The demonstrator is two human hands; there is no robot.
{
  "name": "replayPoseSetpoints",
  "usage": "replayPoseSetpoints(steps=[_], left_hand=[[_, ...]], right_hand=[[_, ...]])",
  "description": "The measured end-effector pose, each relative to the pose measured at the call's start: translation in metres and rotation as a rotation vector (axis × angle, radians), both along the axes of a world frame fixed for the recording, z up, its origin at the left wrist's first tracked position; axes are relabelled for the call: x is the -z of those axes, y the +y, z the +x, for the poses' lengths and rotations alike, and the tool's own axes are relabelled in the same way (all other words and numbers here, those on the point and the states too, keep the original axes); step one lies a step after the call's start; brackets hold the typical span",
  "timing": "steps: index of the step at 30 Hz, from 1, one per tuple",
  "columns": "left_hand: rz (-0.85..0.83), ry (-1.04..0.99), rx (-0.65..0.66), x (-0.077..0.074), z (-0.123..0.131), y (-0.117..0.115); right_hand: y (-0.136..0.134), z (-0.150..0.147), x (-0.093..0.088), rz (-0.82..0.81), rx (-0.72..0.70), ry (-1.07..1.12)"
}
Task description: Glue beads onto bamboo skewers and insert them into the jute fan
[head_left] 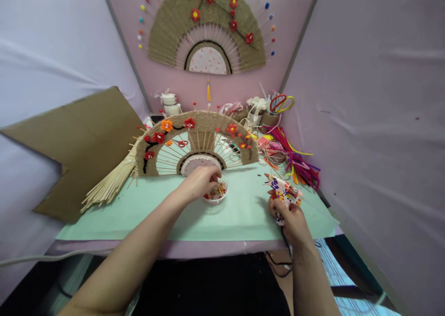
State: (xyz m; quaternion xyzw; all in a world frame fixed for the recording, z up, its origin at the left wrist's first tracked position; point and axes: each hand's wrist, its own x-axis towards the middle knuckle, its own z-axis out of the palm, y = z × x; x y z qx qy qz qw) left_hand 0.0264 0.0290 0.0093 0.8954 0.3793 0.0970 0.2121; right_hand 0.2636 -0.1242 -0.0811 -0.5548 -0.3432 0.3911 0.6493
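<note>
The right hand clamps a flower-patterned, likely light, stiff glue gun by its handle, right of the clear round bead bowl; left hand there, grip unclear.

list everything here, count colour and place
wall fan: 1, tan, back
ball pins: many, mixed, wall
tassel: 1, yellow, wall
table fan: 1, tan, mid-table
container: 1, white, behind table fan
scissors: at least 1, red/yellow, back right
craft strips: many, mixed, right
cardboard: 1, brown, left
sticks: many, pale, left
cloth: 1, mint, tabletop
tub: 1, clear, mid-table
glue gun: 1, floral, right
left grip: 1, bare, at tub
right grip: 1, bare, around glue gun
</note>
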Motion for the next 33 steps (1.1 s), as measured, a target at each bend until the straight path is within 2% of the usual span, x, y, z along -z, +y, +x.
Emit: replayPoseSetpoints(steps=[3,6,12,14,19,23,28,33], left_hand=[[-0.111,-0.200,-0.021,0.008,-0.008,0.002],[-0.153,-0.304,-0.043,0.013,-0.013,0.002],[-0.065,-0.309,-0.036,0.002,-0.017,-0.003],[-0.014,-0.248,-0.004,-0.004,-0.019,-0.006],[0.022,0.076,0.162,-0.012,-0.016,-0.007],[0.167,0.135,0.143,-0.005,-0.003,0.000],[0.144,0.173,0.234,0.009,0.013,0.005],[0.190,0.310,0.178,0.007,0.013,-0.001]], right_hand=[[0.000,0.002,0.002,-0.007,-0.007,-0.015],[0.000,0.003,0.003,-0.014,-0.007,-0.021],[-0.001,0.000,0.000,-0.004,-0.011,-0.012],[-0.001,-0.001,-0.001,-0.004,-0.009,-0.008],[-0.002,0.001,0.001,-0.001,-0.005,0.003],[-0.001,0.002,0.005,0.004,-0.006,0.013],[-0.001,0.003,0.006,-0.004,-0.013,0.017],[-0.002,0.003,0.008,-0.017,-0.006,0.003]])
